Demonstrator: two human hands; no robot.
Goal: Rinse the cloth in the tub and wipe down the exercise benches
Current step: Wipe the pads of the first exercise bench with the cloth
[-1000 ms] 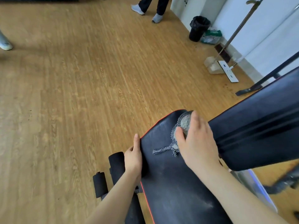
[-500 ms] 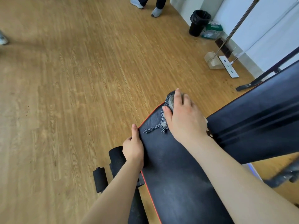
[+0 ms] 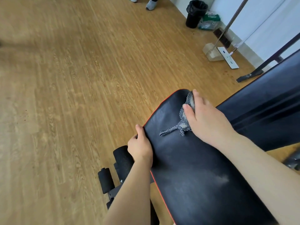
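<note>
The right hand (image 3: 206, 120) curls over the bunched cloth (image 3: 183, 125), pressing it near the far rounded end of the seat pad (image 3: 186, 168); the left hand (image 3: 140, 146) grips the pad's red-piped left edge. Open wooden floor (image 3: 81, 95) lies left of the pad, foam rollers (image 3: 122, 157) sit just beside its left edge, and the raised backrest (image 3: 266, 108) runs along its right.

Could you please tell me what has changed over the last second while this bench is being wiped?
The right hand, holding the cloth, wiped across the far end of the seat pad toward its left edge, then back toward the backrest. Nothing was picked up or released. The left hand still grips the pad's left edge.
</note>
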